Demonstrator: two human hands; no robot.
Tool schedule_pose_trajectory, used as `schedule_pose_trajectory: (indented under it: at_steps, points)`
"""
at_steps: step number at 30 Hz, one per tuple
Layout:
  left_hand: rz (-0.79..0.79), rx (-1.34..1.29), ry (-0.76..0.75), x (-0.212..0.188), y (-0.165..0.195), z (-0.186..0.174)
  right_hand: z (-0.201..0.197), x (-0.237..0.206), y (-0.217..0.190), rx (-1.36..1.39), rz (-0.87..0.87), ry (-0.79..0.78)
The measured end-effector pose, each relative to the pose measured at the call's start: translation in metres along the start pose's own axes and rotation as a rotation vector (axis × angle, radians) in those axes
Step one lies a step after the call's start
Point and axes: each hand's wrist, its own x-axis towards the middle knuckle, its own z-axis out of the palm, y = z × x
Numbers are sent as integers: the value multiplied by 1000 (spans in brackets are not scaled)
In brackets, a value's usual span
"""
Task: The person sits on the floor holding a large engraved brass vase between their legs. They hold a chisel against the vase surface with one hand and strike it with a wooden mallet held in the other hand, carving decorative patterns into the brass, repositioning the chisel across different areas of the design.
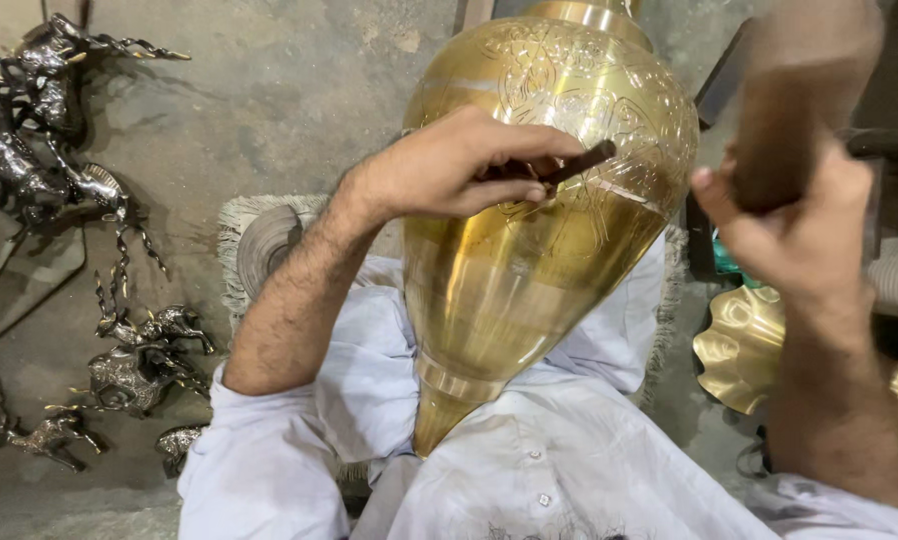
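An engraved brass vase (pixel 529 230) lies tilted across the person's lap. The left hand (pixel 459 165) has its fingers pinched shut on a dark chisel (pixel 579 163) touching the vase wall, while the right hand (pixel 799 225), fingers wrapped tight, holds a blurred wooden mallet (pixel 799 110) raised. Dark metal horse figurines (pixel 134 355) lie on the floor (pixel 269 100).
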Motion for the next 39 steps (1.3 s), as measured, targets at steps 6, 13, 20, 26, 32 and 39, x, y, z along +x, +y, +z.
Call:
schedule_pose_trajectory:
  at_steps: [6, 13, 20, 26, 32, 39]
  points:
    - [18, -37, -151, 13, 7, -8, 16, -41, 20, 63, -7, 104]
    - [38, 28, -309, 25, 19, -12, 44, -88, 46, -28, -52, 276]
    - [-5, 290, -420, 28, 31, -6, 46, -109, 46, -166, -166, 351]
    - [66, 13, 49, 4, 18, -7, 37, -103, 52, 58, 193, 142]
    - [-172, -148, 139, -9, 7, 13, 33, -87, 55, -131, 92, -94]
    - [-150, -32, 72, 1, 3, 13, 8, -51, 62, -276, -57, -167]
